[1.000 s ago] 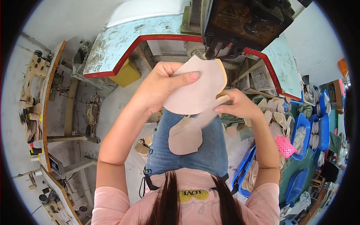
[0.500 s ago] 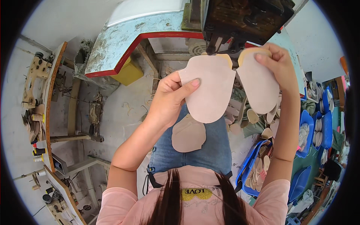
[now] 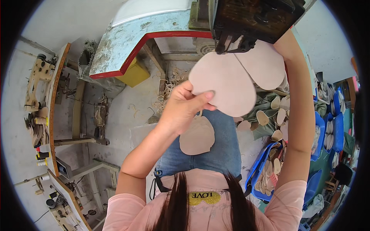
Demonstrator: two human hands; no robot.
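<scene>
My left hand (image 3: pixel 192 102) pinches the near left edge of a flat, rounded, pale pink shoe piece (image 3: pixel 225 84), thumb on top. Its far edge lies under the foot of a dark sewing machine head (image 3: pixel 254 23). A second pale pink shoe piece (image 3: pixel 266 67) sits just right of the first, partly under that machine. Beyond it, my right hand (image 3: pixel 284 42) reaches behind the machine head; its fingers are hidden. On my lap rests another rounded pale piece (image 3: pixel 196 136).
A worn light-blue table (image 3: pixel 127 42) with a red edge stands ahead, a yellow bin (image 3: pixel 135 73) below it. To the right, many shoe pieces (image 3: pixel 263 117) lie near a blue basket (image 3: pixel 266 173) of more pieces. Other sewing machines (image 3: pixel 38 82) stand at left.
The left piece has moved slightly right and away from me, turning a little, with my left hand. My right hand has gone farther off behind the machine, and the second piece has shifted away.
</scene>
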